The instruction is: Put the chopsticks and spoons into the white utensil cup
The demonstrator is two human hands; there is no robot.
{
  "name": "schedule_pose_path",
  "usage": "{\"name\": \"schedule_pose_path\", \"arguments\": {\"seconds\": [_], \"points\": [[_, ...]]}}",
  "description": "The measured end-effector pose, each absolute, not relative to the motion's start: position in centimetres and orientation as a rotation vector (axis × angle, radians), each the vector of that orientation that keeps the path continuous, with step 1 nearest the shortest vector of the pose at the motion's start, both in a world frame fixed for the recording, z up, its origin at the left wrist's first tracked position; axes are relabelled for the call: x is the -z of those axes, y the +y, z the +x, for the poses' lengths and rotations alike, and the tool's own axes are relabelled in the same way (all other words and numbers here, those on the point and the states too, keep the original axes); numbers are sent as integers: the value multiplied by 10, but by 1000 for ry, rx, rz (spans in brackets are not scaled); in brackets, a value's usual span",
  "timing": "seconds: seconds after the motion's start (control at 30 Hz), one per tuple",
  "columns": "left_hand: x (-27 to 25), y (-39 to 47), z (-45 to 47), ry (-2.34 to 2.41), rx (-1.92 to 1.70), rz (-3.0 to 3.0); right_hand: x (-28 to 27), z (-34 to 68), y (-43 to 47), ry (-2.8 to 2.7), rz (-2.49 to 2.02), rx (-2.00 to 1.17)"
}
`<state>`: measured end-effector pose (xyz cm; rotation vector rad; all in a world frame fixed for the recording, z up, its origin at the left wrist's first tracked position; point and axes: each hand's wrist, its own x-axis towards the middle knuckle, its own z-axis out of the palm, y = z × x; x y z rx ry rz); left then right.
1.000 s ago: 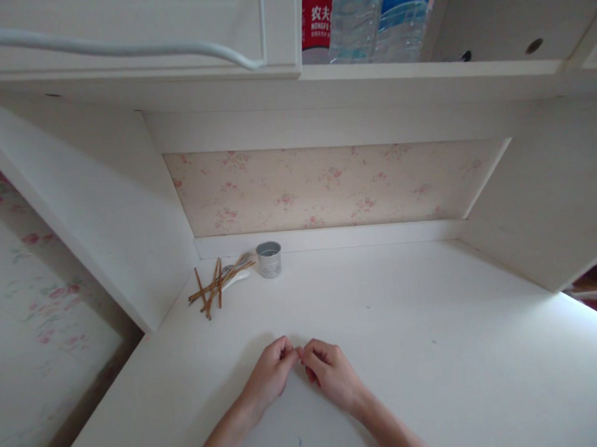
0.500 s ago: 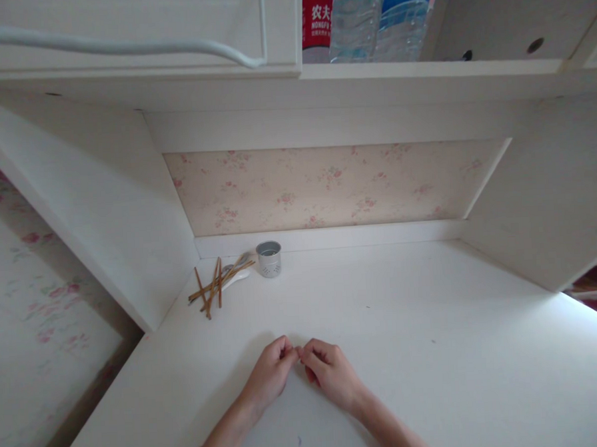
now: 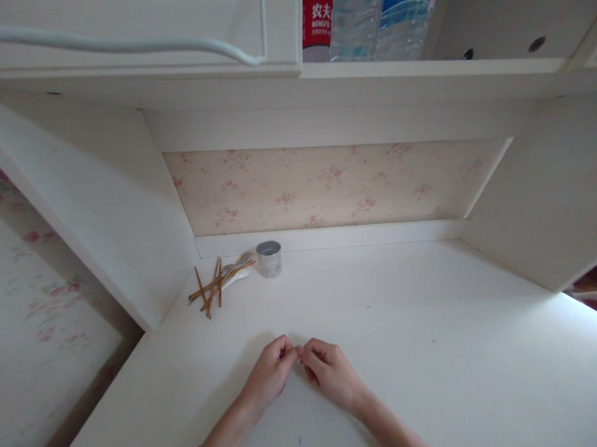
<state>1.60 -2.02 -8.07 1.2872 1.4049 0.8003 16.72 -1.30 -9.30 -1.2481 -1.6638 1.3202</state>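
My left hand (image 3: pixel 270 372) rests at the front middle of the white desk (image 3: pixel 437 389), its fingers curled in and the thumb pressed to them. Beside it my right hand (image 3: pixel 331 372) is closed in the same way. The thumbs and fingertips of both hands meet. Whatever is pinched between them, if anything, is too small or hidden to make out. Farther back on the left lie several brown chopsticks (image 3: pixel 213 291), crossed over one another. A white spoon (image 3: pixel 238 275) shows partly under them. To their right stands a grey metal holder (image 3: pixel 270 260) with small holes, upright.
White side panels flank the desk, with flowered wallpaper (image 3: pixel 334 181) at the back. Overhead, a cabinet shelf (image 3: pixel 420 70) holds several plastic bottles (image 3: pixel 355 20). A pale cabinet handle (image 3: pixel 119 43) juts out at upper left. Tiny dark specks mark the desk surface.
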Motion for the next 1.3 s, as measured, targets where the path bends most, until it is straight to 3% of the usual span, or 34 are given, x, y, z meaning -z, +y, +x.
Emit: {"name": "schedule_pose_path", "arguments": {"seconds": [1.3], "points": [[81, -21, 16, 1409, -802, 1299, 87, 168, -14, -1720, -1262, -1305]]}}
